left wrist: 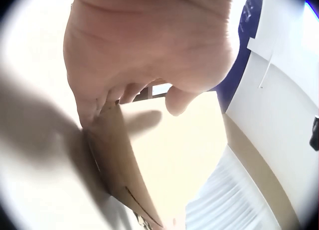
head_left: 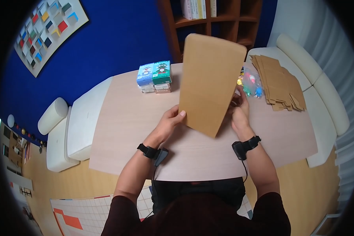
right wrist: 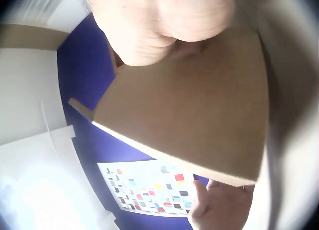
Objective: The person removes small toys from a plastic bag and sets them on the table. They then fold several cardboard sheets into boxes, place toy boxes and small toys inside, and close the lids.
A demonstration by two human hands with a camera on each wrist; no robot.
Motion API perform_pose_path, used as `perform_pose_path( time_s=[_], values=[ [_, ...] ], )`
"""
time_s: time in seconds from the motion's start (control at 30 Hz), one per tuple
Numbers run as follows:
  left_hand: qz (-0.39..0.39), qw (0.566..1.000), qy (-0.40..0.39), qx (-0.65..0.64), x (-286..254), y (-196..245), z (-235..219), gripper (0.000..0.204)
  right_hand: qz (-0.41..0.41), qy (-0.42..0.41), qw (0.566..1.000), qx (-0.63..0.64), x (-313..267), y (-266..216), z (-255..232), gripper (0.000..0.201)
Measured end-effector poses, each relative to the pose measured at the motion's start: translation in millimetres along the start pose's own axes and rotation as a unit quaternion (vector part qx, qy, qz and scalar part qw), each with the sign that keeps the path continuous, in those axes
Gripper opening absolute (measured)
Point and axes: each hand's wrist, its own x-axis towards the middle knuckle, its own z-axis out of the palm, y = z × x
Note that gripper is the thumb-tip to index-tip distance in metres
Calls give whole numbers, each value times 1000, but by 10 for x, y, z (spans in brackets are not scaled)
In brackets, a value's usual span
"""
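Two of my hands are raised over the pale table (head_left: 126, 137), and a brown paper bag (head_left: 210, 86) stands tilted between them, its tall flat face towards me. My left hand (head_left: 169, 122) pinches the bag's lower left edge, thumb laid on the near face and the other fingers going behind the paper. My right hand (head_left: 240, 112) is at the opposite edge, partly behind the bag, with its fingers bent; the paper and my own knuckles hide the tips, so I cannot tell whether they grip it. Just beyond that hand, on the tabletop, lies a clear plastic bag (head_left: 249, 80) of small bright pieces, pink, green, blue and yellow among them. Further right, a pile of flat brown bags (head_left: 281, 84) overlaps unevenly. On the far left part of the table, a blue box (head_left: 145, 70) and a green box (head_left: 162, 70) sit side by side on top of other boxes. Past the table's far edge rises a wooden bookshelf (head_left: 226, 31) with some books in it.
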Motion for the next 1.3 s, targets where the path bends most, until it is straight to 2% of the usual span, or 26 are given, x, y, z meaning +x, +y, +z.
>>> perform_pose_path(
  time_s=[0.1, 0.2, 0.23, 0.3, 0.33, 0.37, 0.4, 0.5, 0.6, 0.63, 0.7, 0.8, 0.9, 1.03, 1.07, 1.13, 1.17, 1.23, 1.27, 1.3],
  values=[
    [28, 997, 58, 38, 35, -95, 39, 51, -26, 1, 999, -24, -27, 25, 80, 96],
    [76, 945, 225, 223, 86, -189, -39, 59, -61, -38, 992, -103, -5, 111, 29, 89],
    [67, 927, 283, 238, 20, -88, 0, 51, -68, -37, 990, -117, 11, 117, -6, 89],
    [145, 905, 328, 230, -57, -152, -148, 37, -81, -37, 985, -145, 49, 119, -72, 91],
    [218, 877, 359, 232, -162, -81, -83, 31, -140, -32, 971, -189, 29, 40, -58, 90],
    [289, 844, 387, 234, -312, 63, 16, 26, -199, -27, 952, -232, -32, -115, -24, 90],
    [390, 780, 423, 245, -400, 195, 170, 22, -256, -21, 927, -274, -89, -254, 13, 89],
    [553, 652, 335, 397, -787, 368, 402, 34, -331, -77, 888, -311, -201, -525, 150, 82],
    [597, 635, 196, 449, -841, 612, 634, 45, -362, -114, 857, -349, -236, -560, 227, 67],
    [585, 630, 193, 473, -776, 712, 743, 49, -360, -117, 848, -371, -261, -592, 249, 62],
    [533, 659, 198, 492, -642, 803, 809, 48, -355, -123, 829, -415, -350, -681, 284, 51],
    [414, 707, 239, 521, -599, 908, 822, 46, -319, -132, 858, -380, -491, -766, 359, 38],
    [304, 709, 216, 598, -615, 844, 726, 45, -257, -188, 867, -384, -570, -786, 379, 32],
    [260, 750, 193, 577, -692, 901, 590, 34, -157, -299, 861, -381, -545, -1020, 427, 34],
    [289, 758, 183, 556, -671, 873, 520, 30, -153, -320, 865, -356, -452, -1080, 390, 37],
    [345, 771, 164, 510, -614, 774, 356, 24, -152, -278, 892, -323, -144, -1285, 336, 40],
    [333, 792, 143, 492, -640, 799, 306, 21, -150, -255, 905, -305, -17, -1351, 405, 42],
    [313, 828, 94, 456, -700, 904, 211, 17, -148, -251, 900, -323, 205, -1389, 680, 51],
    [321, 825, 87, 458, -717, 940, 154, 16, -148, -247, 898, -332, 321, -1410, 818, 55],
    [329, 821, 79, 459, -735, 968, 94, 16, -163, -268, 876, -366, 444, -1388, 934, 61]
  ],
)
